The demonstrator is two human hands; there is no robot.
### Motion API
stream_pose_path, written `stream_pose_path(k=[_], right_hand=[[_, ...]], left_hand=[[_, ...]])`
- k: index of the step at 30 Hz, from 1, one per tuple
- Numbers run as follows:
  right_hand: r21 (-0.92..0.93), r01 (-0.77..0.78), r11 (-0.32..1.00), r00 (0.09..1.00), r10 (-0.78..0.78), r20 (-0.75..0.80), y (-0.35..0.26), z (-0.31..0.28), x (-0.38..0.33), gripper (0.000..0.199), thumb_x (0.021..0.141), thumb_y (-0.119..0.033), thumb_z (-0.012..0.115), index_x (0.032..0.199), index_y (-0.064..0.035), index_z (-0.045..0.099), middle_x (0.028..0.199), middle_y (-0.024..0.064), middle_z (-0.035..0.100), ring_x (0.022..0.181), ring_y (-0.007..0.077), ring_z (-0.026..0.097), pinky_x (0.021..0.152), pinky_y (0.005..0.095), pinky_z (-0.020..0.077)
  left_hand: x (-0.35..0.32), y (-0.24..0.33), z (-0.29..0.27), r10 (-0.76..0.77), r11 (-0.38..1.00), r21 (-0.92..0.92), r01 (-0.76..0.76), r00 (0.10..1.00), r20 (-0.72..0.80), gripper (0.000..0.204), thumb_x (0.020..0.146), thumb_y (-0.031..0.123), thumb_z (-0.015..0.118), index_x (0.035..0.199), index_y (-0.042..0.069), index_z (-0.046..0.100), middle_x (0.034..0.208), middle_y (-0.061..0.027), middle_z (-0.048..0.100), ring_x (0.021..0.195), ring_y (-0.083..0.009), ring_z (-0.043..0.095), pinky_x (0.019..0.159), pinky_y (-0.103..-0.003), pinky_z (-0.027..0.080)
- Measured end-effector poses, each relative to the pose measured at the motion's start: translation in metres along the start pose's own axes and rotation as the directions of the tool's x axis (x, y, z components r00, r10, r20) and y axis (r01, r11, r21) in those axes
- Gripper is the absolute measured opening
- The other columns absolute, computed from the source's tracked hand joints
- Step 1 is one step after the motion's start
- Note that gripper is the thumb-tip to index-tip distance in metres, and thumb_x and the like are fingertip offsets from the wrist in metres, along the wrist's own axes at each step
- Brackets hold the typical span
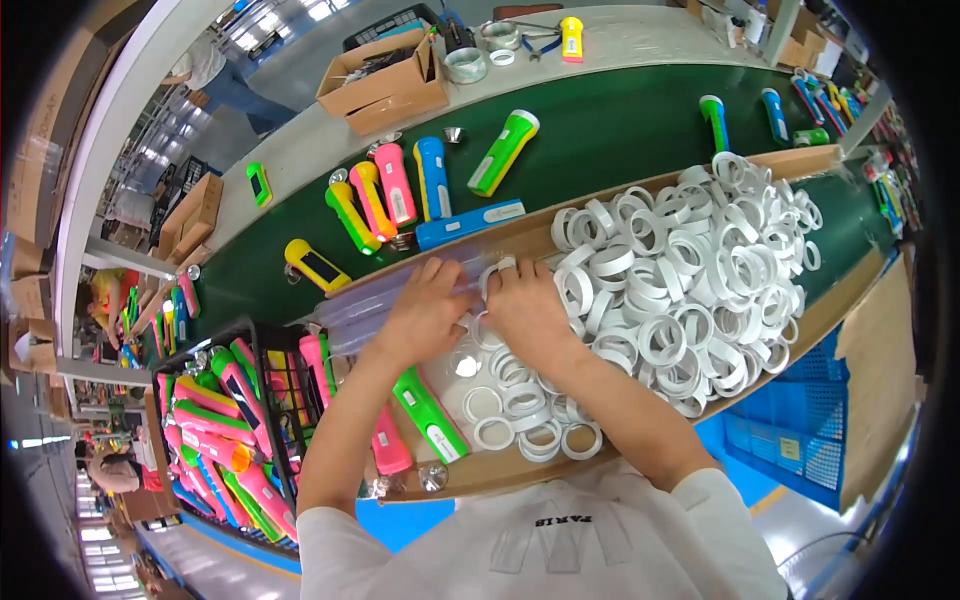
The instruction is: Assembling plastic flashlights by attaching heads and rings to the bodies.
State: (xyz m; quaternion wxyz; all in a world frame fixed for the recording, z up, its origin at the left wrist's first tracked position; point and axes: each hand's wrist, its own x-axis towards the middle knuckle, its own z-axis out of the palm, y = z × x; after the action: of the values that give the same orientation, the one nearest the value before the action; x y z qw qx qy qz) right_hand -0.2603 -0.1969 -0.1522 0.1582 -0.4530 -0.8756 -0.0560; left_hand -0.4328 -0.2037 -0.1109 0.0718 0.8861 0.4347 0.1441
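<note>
White sleeves and both forearms come up from the lower edge to a cardboard tray (850, 290) on the desk (620, 130). Left hand (425, 315) lies curled, fingers pressing a stack of clear plastic sheets (365, 300) at the tray's far left rim. Right hand (527, 310) is closed around a white ring (497, 270), pinched at the fingertips, just beside the left hand's fingers. To the right of the hands, a heap of white rings (690, 270) fills most of the tray, too many to count; about a dozen more lie loose under the right forearm. Between the forearms lies one green torch (430, 412); under the left forearm, one pink torch (390, 445).

Beyond the tray, on the green belt (600, 150), lie six torches (395, 195) near the hands: yellow, green-yellow, two pink, two blue; one green-yellow torch lies farther off. An open cardboard box (385, 80) stands at the far edge. At lower left, a black wire basket (225, 440) holds many pink and green torches.
</note>
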Motion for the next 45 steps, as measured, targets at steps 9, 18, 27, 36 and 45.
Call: stream_pose_path(k=[9, 18, 27, 36, 45], right_hand=[[0.485, -0.023, 0.874, 0.999, 0.007, 0.034, 0.008, -0.004, -0.005, 0.029, 0.076, -0.020, 0.074, 0.090, 0.0030, 0.065, 0.101, 0.0265, 0.055, 0.094, 0.0408, 0.057, 0.084, 0.0453, 0.0465], [0.536, 0.019, 0.844, 0.985, 0.076, -0.154, 0.018, -0.043, -0.018, 0.026, 0.084, -0.020, 0.068, 0.094, 0.0021, 0.060, 0.109, 0.0309, 0.051, 0.102, 0.0442, 0.049, 0.087, 0.0471, 0.0447], [0.811, -0.279, -0.514, 0.894, 0.170, 0.415, 0.045, -0.055, -0.030, 0.032, 0.094, -0.030, 0.061, 0.111, -0.0048, 0.050, 0.102, 0.0078, 0.061, 0.092, 0.0164, 0.061, 0.079, 0.0284, 0.0496], [0.306, -0.053, -0.950, 0.918, 0.074, 0.389, 0.057, -0.042, -0.033, 0.041, 0.098, -0.047, 0.044, 0.099, -0.0092, 0.060, 0.113, 0.0211, 0.062, 0.092, 0.0214, 0.065, 0.075, 0.0293, 0.0533], [0.252, 0.019, -0.968, 0.920, 0.116, 0.374, 0.067, -0.045, -0.032, 0.048, 0.097, -0.055, 0.038, 0.098, -0.0114, 0.059, 0.127, 0.0235, 0.055, 0.094, 0.0210, 0.064, 0.075, 0.0295, 0.0509]], left_hand=[[-0.015, -0.005, 0.004, -0.005, 0.997, 0.074, 0.005, 1.000, 0.009, 0.030, 0.058, -0.004, 0.066, 0.086, 0.006, 0.071, 0.095, -0.0100, 0.053, 0.094, -0.0274, 0.052, 0.080, -0.039, 0.046], [-0.006, 0.003, 0.011, -0.003, 0.991, 0.135, -0.004, 0.999, 0.055, 0.020, 0.064, 0.000, 0.067, 0.083, 0.007, 0.072, 0.089, -0.0075, 0.055, 0.094, -0.0270, 0.053, 0.080, -0.039, 0.045], [0.011, 0.025, -0.031, -0.540, 0.664, -0.660, 0.351, 0.836, -0.099, 0.011, 0.084, 0.002, 0.064, 0.094, 0.000, 0.067, 0.083, -0.0049, 0.063, 0.070, -0.0144, 0.058, 0.061, -0.026, 0.046], [0.107, 0.008, -0.009, -0.492, 0.692, -0.679, 0.246, 0.849, -0.194, 0.016, 0.086, 0.003, 0.064, 0.102, 0.002, 0.067, 0.083, -0.0004, 0.062, 0.067, -0.0062, 0.053, 0.056, -0.021, 0.043], [0.158, -0.094, 0.063, -0.706, 0.587, 0.382, 0.714, 0.682, -0.189, 0.057, 0.081, 0.035, 0.068, 0.129, 0.011, 0.049, 0.115, -0.0195, 0.053, 0.107, -0.0378, 0.053, 0.085, -0.051, 0.043]])
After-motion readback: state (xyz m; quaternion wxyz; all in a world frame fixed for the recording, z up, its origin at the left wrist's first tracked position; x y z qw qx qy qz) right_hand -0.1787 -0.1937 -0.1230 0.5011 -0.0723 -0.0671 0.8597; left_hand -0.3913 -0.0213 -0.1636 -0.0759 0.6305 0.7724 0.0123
